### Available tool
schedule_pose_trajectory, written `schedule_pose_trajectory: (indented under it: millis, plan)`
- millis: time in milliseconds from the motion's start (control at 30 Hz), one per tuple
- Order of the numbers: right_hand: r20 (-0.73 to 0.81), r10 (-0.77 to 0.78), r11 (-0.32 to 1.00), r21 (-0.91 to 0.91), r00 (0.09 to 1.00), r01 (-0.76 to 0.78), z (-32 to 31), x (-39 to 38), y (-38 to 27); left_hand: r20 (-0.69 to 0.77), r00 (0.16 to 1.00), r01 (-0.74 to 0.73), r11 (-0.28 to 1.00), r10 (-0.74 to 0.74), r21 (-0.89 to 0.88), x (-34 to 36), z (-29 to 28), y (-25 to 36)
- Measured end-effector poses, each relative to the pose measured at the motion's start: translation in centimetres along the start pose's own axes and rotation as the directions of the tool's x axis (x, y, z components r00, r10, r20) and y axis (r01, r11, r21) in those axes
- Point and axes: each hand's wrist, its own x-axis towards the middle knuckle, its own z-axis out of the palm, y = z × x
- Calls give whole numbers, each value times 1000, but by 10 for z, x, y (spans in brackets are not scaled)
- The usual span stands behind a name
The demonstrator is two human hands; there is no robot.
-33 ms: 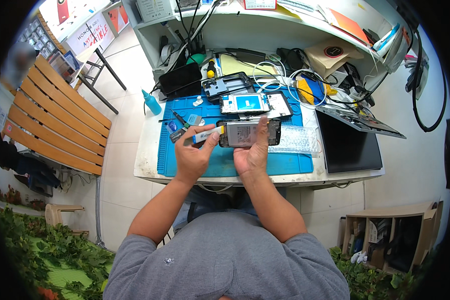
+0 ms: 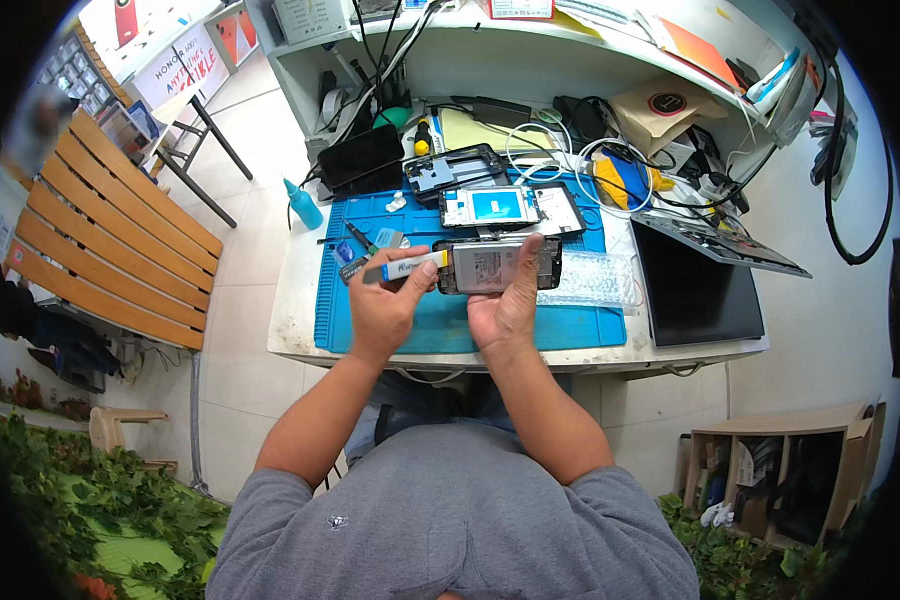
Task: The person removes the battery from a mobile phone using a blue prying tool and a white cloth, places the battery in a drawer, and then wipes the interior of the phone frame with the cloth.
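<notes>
My left hand point(image 2: 388, 310) grips a white tube point(image 2: 410, 264) with blue and yellow on it, held against the left end of an opened phone point(image 2: 486, 264) whose battery shows. My right hand point(image 2: 503, 312) holds that phone, thumb across its right part. Both are over a blue work mat point(image 2: 470, 330). Just behind lie a phone part with a bright blue screen point(image 2: 498, 204), a dark frame point(image 2: 450, 170) and small tools point(image 2: 360, 240). A bubble-wrap sheet point(image 2: 595, 280) is right of my right hand.
The white desk point(image 2: 295, 320) carries a blue bottle point(image 2: 304, 207), black phone point(image 2: 360, 160), tangled cables and an open laptop point(image 2: 705, 295). A shelf point(image 2: 490, 60) rises behind. A wooden bench point(image 2: 120, 240) and a person point(image 2: 40, 130) are left; a low cabinet point(image 2: 770, 430) is lower right.
My left hand and the tube have shifted very slightly to the left. The rest looks the same.
</notes>
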Motion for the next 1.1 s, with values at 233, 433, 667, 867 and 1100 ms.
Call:
schedule_pose_trajectory:
  millis: [233,433,667,867,1100]
  plan:
    - [57,-1,995,-96,998,7,4,0,-6,111,989,-112,977,93,179,9,-14,-6]
    - [118,78,991,-121,990,-64,4,10,-11,155,985,-45,981,75,-189,15,-11,-14]
    - [-2,101,992,-80,995,-101,-2,5,-5,-73,996,-46,999,47,22,0,-3,-15]
    - [24,171,912,-383,985,-148,5,-4,-11,-63,976,-215,973,211,-84,-2,-3,-15]
    - [79,232,905,-383,970,-185,-2,4,-19,55,976,-207,977,210,-53,1,-13,-9]
